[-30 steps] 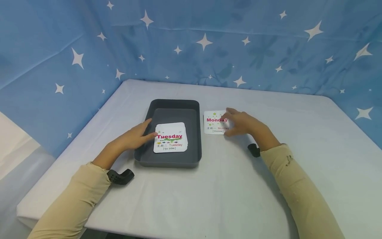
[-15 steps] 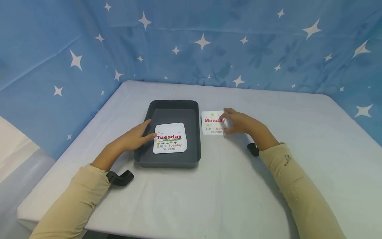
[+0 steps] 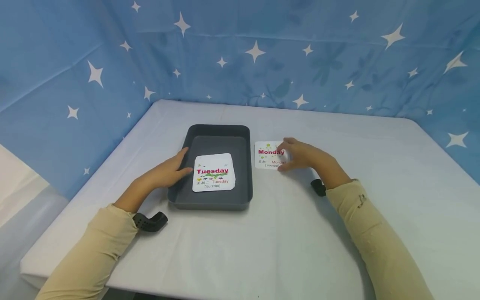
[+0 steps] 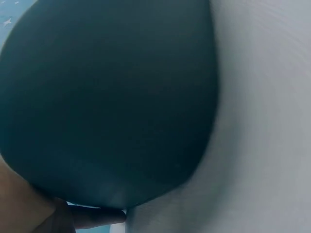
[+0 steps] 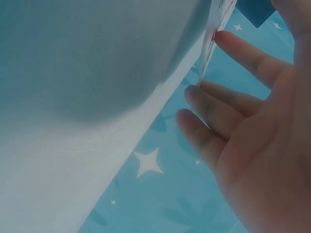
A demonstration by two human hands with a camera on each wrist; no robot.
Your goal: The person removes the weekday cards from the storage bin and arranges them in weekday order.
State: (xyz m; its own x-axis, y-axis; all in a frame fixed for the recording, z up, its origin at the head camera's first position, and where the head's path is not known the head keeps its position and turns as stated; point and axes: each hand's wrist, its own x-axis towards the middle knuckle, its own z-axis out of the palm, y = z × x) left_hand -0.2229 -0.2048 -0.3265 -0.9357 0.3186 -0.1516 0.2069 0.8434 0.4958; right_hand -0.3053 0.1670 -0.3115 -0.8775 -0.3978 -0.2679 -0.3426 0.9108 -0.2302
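Observation:
A dark grey tray (image 3: 241, 200) stands on the table and holds a small stack of white cards with the Tuesday card (image 3: 213, 183) on top. My left hand (image 3: 165, 173) rests at the tray's left rim, fingers spread. Its thumb reaches over the rim to just short of the stack. Right of the tray, my right hand (image 3: 303, 155) holds the Monday card (image 3: 265, 158) near its right edge. In the right wrist view the index finger (image 5: 248, 56) touches the card's face, and that card (image 5: 214, 36) shows above the tabletop. The left wrist view is mostly filled by the tray's outer wall (image 4: 112, 107).
A white cloth covers the table (image 3: 243, 250). Behind and to the left hangs a blue curtain (image 3: 225, 83) with white stars. Black curved wrist pieces sit below the left wrist (image 3: 151, 222) and the right wrist (image 3: 318, 187).
The left thumb has drawn back a little from the Tuesday card. My right hand and the Monday card have shifted slightly toward me. The tray stays in place.

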